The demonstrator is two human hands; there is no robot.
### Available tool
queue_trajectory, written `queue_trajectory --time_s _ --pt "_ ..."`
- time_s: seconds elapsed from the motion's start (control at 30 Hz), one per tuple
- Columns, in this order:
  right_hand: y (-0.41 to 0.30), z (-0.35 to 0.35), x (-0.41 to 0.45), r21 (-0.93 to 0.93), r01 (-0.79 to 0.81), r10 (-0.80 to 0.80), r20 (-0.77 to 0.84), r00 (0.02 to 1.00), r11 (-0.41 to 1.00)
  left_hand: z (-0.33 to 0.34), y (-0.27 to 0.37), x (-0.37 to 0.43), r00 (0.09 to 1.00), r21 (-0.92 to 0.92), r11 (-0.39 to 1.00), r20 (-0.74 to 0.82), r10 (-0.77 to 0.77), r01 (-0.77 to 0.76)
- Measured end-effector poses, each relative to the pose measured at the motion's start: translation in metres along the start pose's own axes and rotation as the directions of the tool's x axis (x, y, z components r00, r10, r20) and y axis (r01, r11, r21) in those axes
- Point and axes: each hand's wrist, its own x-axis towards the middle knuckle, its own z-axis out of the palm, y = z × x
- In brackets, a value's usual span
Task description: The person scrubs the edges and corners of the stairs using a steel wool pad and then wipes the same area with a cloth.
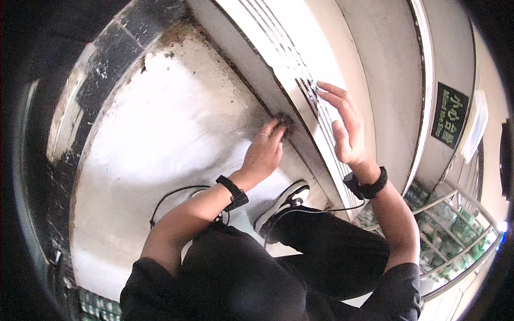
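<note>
My left hand (263,152) reaches down to the riser at the foot of a step, its fingertips at a small dark scouring pad or wad (284,125) pressed against the riser. The fingers partly hide it, and its material is blurred. Over the grooved edge strip (289,56) of the step, my right hand (347,124) is raised with its fingers apart and nothing in it. Each wrist wears a black strap with a small device and a cable. The riser (257,68) runs diagonally beside the pale floor (160,132).
Further steps (393,80) rise on the right, with a step-warning sign (449,115) on one riser. At lower right, a metal railing (457,236) stands before green bottles or packs. A scuffed black stone border (96,76) curves along the left. My shoe (283,204) is near the riser.
</note>
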Motion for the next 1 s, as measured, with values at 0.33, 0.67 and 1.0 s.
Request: queue_trajectory --time_s 0.33,0.67,1.0 --pt "-0.010 -0.025 -0.099 -0.134 -0.090 0.070 -0.148 0.986 0.987 -0.019 -0.013 0.029 0.956 -0.170 0.955 -0.124 -0.264 0.242" --pt "-0.036 0.125 -0.258 0.162 -0.124 0.075 0.280 0.957 0.979 0.005 0.054 0.010 0.905 0.124 0.954 0.367 0.213 -0.274" --pt "-0.034 0.182 -0.315 0.860 -0.084 0.761 -0.395 0.514 0.503 0.072 0.140 -0.020 0.478 0.033 0.919 0.861 0.174 -0.394"
